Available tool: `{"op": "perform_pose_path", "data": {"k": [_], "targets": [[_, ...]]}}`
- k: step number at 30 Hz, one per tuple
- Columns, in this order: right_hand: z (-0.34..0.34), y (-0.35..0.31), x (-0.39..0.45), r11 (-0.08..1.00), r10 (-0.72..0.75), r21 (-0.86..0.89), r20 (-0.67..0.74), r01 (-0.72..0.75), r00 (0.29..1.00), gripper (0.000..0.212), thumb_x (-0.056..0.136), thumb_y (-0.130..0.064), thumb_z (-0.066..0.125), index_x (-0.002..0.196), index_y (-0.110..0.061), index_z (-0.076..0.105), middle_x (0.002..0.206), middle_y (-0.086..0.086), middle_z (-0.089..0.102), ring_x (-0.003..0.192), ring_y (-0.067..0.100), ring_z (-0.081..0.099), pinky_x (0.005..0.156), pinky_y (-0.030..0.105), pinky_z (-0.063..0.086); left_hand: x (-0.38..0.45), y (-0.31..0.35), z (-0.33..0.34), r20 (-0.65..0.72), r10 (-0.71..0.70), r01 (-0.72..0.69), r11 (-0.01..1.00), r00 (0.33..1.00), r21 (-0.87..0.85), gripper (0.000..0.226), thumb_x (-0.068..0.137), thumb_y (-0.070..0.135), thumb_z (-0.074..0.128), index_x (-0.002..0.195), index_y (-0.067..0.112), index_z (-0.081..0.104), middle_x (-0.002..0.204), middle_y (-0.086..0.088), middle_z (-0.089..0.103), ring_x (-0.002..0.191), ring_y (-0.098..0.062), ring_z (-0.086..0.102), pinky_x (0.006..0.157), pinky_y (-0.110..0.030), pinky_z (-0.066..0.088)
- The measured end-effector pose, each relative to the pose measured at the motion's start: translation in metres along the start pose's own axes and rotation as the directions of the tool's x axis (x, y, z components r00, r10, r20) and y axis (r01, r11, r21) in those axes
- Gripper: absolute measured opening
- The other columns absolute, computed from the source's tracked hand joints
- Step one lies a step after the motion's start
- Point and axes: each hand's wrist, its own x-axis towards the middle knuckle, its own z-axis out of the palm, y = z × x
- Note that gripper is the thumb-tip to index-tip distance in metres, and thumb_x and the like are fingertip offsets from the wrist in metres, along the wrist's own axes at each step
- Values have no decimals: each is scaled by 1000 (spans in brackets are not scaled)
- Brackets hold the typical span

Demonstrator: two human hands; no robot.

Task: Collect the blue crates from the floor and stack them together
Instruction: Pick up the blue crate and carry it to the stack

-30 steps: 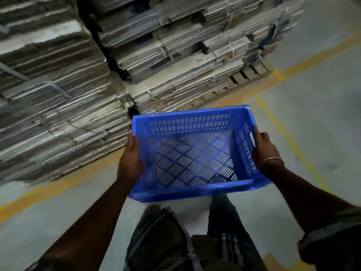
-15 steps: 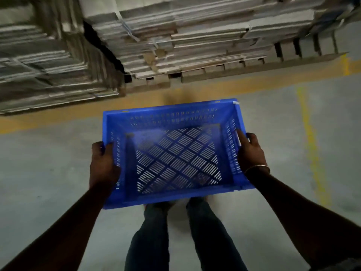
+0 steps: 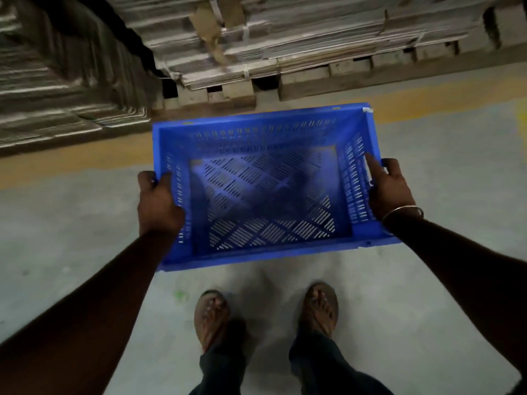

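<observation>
A blue crate (image 3: 265, 189) hangs above the grey floor (image 3: 71, 229), open top up, held between both hands. The left hand (image 3: 158, 203) wraps its fingers over the left rim; the right hand (image 3: 390, 189), a bangle (image 3: 402, 212) at its wrist, clasps the right rim. Two sandalled feet (image 3: 212, 317) stand below its near edge. Bundled cardboard (image 3: 285, 38) sits on a wooden pallet (image 3: 313, 78) beyond a yellow floor line (image 3: 71, 163)

Thin metal bangle (image 3: 402, 212), dark trousers (image 3: 313, 363), brown sandals (image 3: 212, 317).

Empty blue slotted crate (image 3: 265, 192), upright, apparently held above floor.
</observation>
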Motion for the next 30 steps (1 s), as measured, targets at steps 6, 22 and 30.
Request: {"op": "perform_pose_path", "data": {"k": [6,22,30], "targets": [[27,8,44,999,-34,-11,-37,33,999,83,74,3,48,148,-27,29,144,17,27,88,45,60,82,48,54,37,-7,33,-54,36,-37,999,998,-14,68,69,1,62,134,16,50,138,-14,32,93,-45,58,90,-50,49],[61,4,45,995,50,88,58,-55,997,86,75,3,51,151,-25,23,144,17,22,97,46,58,93,42,50,37,-26,80,108,61,-61,998,992,-9,71,74,1,68,142,10,49,151,-23,21,122,-47,49,107,-47,42],[20,-22,8,976,165,108,203,-190,965,93,66,-27,56,150,-26,18,148,17,30,125,41,47,104,45,44,-1,9,31,299,121,-141,989,946,46,64,81,14,73,142,16,52,162,-17,23,146,-30,32,113,-40,35]]}}
